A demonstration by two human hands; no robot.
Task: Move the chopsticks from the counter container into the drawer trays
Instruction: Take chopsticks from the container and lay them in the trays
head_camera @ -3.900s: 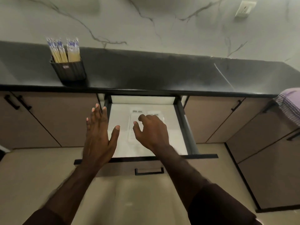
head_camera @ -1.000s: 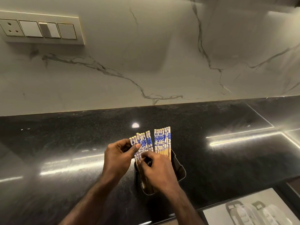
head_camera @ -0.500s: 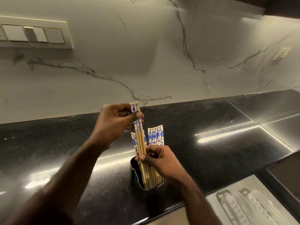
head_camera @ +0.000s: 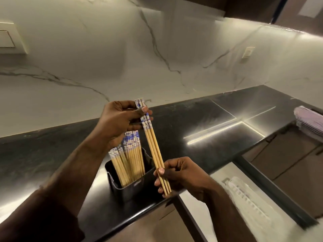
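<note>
above the counter (head_camera: 201, 123), just right of the container (head_camera: 129, 186), a small bundle of chopsticks (head_camera: 154, 149) is held clear of everything, between both hands. left hand (head_camera: 120, 122) pinches the patterned blue-white top ends, thumb over the front, fingers curled behind. right hand (head_camera: 183, 174) grips the plain tips, thumb pressed on them, fingers wrapped under. looks like three sticks, count not certain. long axis: steep diagonal, tops up and to the left, tips down and to the right, toward the person. the rest of the chopsticks stand upright in the container, in two groups, patterned ends up; container sits near the counter's front edge. drawer (head_camera: 272, 189) is open below the counter, down and to the right of the hands; pale tray (head_camera: 244, 198) lies in it, blurred, slot layout not readable, long side appears to run front to back. key relation: tray is lower right, on the right hand's side, and the bundle's lower end already points roughly that way. right hand is the nearer one to the tray. judgement: next move needs the bundle carried down-right past the counter edge and laid over from steep to flat, so its axis lines up with the tray's length. left hand end has the longer swing. risk: sticks fanning out if either pinch loosens while tilting.
</note>
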